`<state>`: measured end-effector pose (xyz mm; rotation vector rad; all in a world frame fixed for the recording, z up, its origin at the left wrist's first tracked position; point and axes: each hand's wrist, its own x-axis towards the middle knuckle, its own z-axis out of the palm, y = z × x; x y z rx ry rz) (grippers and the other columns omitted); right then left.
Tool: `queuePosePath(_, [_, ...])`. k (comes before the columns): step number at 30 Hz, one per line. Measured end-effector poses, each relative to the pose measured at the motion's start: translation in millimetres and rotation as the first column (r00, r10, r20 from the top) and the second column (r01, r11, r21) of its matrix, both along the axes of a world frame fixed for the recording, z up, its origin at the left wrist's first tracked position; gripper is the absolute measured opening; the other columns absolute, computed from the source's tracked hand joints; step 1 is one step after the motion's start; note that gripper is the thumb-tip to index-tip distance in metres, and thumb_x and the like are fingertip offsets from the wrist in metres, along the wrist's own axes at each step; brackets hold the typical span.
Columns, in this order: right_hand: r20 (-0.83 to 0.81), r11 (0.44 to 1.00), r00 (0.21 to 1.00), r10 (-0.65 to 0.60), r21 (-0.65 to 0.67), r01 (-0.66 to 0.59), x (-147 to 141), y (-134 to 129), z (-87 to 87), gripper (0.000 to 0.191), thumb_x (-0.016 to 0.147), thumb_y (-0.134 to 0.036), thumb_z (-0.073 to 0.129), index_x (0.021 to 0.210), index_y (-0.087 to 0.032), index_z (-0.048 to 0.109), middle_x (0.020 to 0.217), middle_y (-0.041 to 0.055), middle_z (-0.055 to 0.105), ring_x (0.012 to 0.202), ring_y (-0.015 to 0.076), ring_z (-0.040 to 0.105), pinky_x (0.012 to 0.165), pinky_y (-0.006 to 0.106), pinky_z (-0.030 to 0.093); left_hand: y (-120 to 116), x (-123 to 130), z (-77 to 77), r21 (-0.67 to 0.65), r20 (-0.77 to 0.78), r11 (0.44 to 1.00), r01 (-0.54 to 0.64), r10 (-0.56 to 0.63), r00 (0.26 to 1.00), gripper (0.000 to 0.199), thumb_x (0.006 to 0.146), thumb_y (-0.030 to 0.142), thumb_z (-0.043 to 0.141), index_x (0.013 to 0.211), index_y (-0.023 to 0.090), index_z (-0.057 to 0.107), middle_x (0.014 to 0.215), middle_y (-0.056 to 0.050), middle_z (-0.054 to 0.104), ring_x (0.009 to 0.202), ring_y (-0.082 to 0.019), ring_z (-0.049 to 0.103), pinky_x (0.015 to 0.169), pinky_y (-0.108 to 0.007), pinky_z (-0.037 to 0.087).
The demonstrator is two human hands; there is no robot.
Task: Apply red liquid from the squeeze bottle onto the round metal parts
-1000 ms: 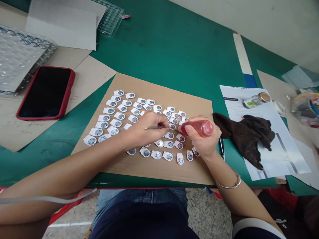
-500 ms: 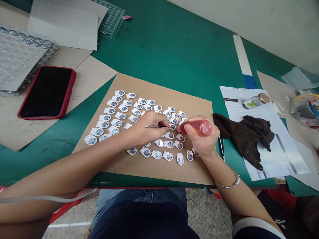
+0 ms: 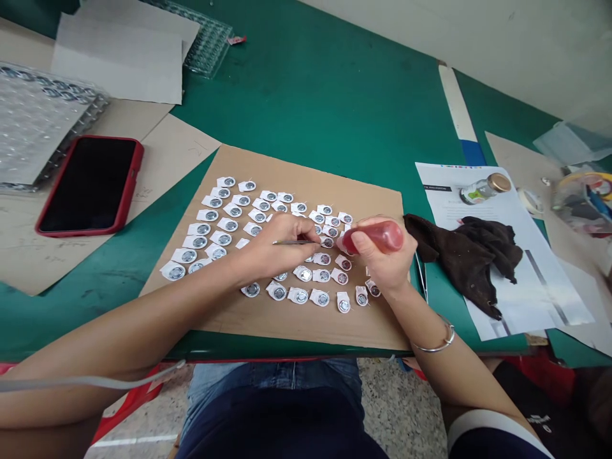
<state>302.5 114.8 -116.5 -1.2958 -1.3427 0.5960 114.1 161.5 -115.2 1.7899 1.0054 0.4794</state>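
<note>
Pinched in my left hand [image 3: 282, 242] is a thin pair of metal tweezers [image 3: 294, 242], its tip beside one of the small round metal parts on white tabs. My right hand [image 3: 389, 258] is wrapped round a red squeeze bottle [image 3: 377, 236], tilted with its nozzle end toward the same spot. Rows of these tabbed round parts [image 3: 299, 296] lie on a brown cardboard sheet [image 3: 287, 322] beneath both hands. Some parts are hidden under my fingers and left forearm. I cannot make out the bottle's exact tip.
At left lies a phone [image 3: 90, 185] in a red case, near a clear plastic tray [image 3: 29, 121]. On the right are a dark cloth [image 3: 459, 264], a small glass jar [image 3: 485, 189] on printed paper [image 3: 535, 280], and a second metal tool [image 3: 421, 277] beside the cardboard.
The view has shifted slightly. Both hands keep their grips and stay close together over the parts; the bottle tilts a little differently.
</note>
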Motion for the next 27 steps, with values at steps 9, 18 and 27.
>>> queuePosePath(9, [-0.637,0.986,0.753,-0.163,-0.114,0.117,41.1,20.5,9.2,0.040,0.075,-0.058,0.048,0.086,-0.020,0.049,0.067,-0.0022,0.056,0.049,0.0105,0.059,0.035,0.020,0.035,4.0,-2.5,2.8,0.068,0.092,0.984,-0.166,0.160,0.983,0.009,0.071,0.021,0.062,0.075,0.017,0.069,0.070,-0.001,0.067,0.064,-0.011,0.061,0.055,-0.021,0.045])
queuePosePath(18, [-0.460,0.994,0.882,-0.100,-0.016,0.104,30.3,14.9,2.1,0.027,0.074,-0.044,0.058,0.083,-0.019,0.053,0.074,0.0006,0.059,0.054,0.0121,0.061,0.034,0.020,0.038,6.3,-6.8,13.2,0.294,0.142,0.904,-0.310,0.279,0.950,0.013,0.074,0.027,0.065,0.081,0.018,0.070,0.080,-0.002,0.069,0.076,-0.014,0.064,0.063,-0.022,0.050])
queuePosePath(27, [-0.475,0.960,0.858,-0.194,0.089,0.266,35.8,15.7,13.3,0.029,0.077,-0.045,0.054,0.081,-0.016,0.052,0.069,0.0011,0.058,0.049,0.0146,0.060,0.033,0.022,0.035,13.6,1.4,30.3,0.102,0.058,0.991,-0.089,0.083,0.995,0.015,0.079,0.030,0.061,0.087,0.019,0.066,0.092,-0.003,0.068,0.085,-0.015,0.063,0.070,-0.024,0.051])
